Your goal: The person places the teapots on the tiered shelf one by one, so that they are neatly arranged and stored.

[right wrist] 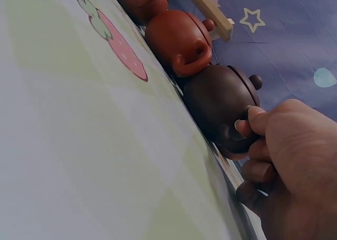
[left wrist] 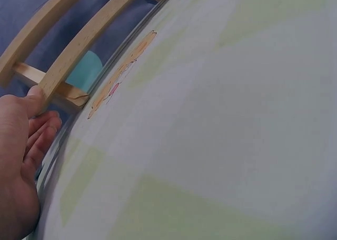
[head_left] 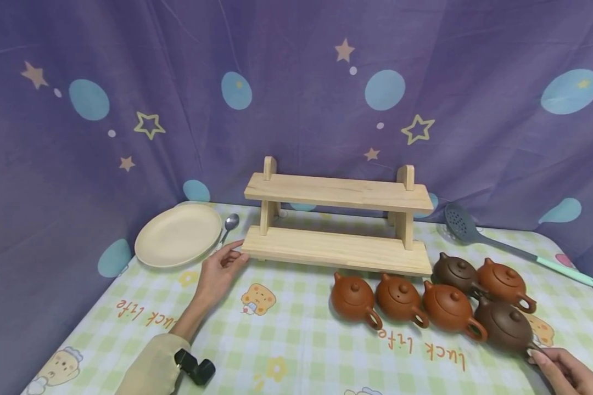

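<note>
A two-tier wooden shelf (head_left: pixel 336 249) stands at the back middle. At the left end of its lower board, my left hand (head_left: pixel 221 274) pinches the board; in the left wrist view the thumb (left wrist: pixel 36 98) lies against the board's edge, the other fingers below. My right hand (head_left: pixel 568 373) pinches the handle of a dark brown teapot (head_left: pixel 503 328) at the front right, thumb and forefinger on it in the right wrist view. That teapot (right wrist: pixel 221 100) is upright, beside a reddish-brown teapot (head_left: pixel 449 308). Two more reddish-brown teapots (head_left: pixel 353 299) continue the row leftward.
Behind the held teapot are another dark teapot (head_left: pixel 454 272) and a reddish-brown one (head_left: pixel 500 278). A slotted turner (head_left: pixel 504 247) with a mint handle lies at the back right. A cream plate (head_left: pixel 178 236) and a metal spoon (head_left: pixel 231 222) lie left of the shelf. A purple curtain (head_left: pixel 301 126) hangs behind.
</note>
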`<state>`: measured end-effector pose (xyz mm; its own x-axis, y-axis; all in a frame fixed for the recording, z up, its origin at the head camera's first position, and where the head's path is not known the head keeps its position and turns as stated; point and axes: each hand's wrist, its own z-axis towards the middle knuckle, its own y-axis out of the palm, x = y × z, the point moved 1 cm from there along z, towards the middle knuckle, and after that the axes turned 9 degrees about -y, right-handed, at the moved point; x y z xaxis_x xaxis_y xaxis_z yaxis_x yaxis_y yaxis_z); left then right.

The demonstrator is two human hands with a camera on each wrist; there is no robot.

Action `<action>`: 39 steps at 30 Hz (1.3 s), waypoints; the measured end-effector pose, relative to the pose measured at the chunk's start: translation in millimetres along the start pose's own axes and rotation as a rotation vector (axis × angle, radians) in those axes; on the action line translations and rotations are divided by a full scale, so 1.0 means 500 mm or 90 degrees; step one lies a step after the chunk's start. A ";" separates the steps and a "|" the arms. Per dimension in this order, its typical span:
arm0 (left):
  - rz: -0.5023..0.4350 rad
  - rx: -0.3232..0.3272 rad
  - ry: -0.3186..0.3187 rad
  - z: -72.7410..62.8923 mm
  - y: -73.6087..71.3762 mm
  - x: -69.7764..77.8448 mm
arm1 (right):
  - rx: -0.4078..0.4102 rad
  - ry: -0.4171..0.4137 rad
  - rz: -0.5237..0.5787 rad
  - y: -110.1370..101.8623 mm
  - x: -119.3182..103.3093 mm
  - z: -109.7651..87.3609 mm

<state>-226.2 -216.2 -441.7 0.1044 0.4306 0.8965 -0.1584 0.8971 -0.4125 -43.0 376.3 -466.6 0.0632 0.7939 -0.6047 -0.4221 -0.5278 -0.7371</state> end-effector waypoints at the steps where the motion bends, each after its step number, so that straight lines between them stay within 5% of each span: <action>1: 0.001 0.001 -0.001 0.000 0.000 0.000 | 0.001 -0.001 -0.001 0.000 -0.002 -0.001; 8: 0.001 0.001 0.005 -0.003 0.002 0.000 | -0.003 0.000 -0.026 -0.002 -0.015 -0.005; 18: -0.009 0.006 0.007 -0.001 -0.001 -0.001 | 0.076 -0.077 -0.016 -0.006 0.000 -0.006; 29: -0.007 0.006 0.009 -0.004 0.001 0.003 | 0.072 0.000 0.016 -0.016 -0.029 -0.008; 39: -0.007 0.001 0.019 -0.002 0.001 0.001 | 0.095 -0.044 0.067 -0.029 -0.047 -0.003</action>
<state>-225.3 -215.5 -441.7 0.1348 0.4240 0.8956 -0.1583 0.9014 -0.4030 -37.1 364.7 -442.1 -0.0477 0.7586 -0.6498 -0.5535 -0.5616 -0.6150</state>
